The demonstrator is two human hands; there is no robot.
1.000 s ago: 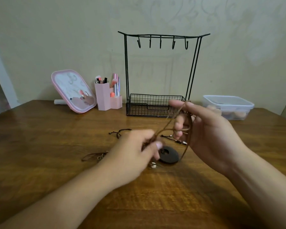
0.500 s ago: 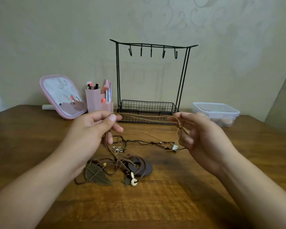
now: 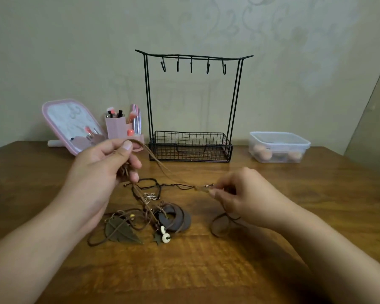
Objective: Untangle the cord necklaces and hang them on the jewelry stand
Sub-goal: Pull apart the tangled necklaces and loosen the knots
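While the tan cord [image 3: 162, 167] runs taut on a slant from upper left down to lower right, its high end is pinched in the left hand [image 3: 101, 172] and its low end, by the clasp, in the fingertips of the right hand [image 3: 239, 194]. Below the left hand the rest of the necklaces [image 3: 149, 218] lie knotted on the bench [image 3: 206, 270]. Straight behind stands the jewelry stand [image 3: 193, 106], hooks bare, about equally far from either hand, so the freed cord would likely travel up and away.
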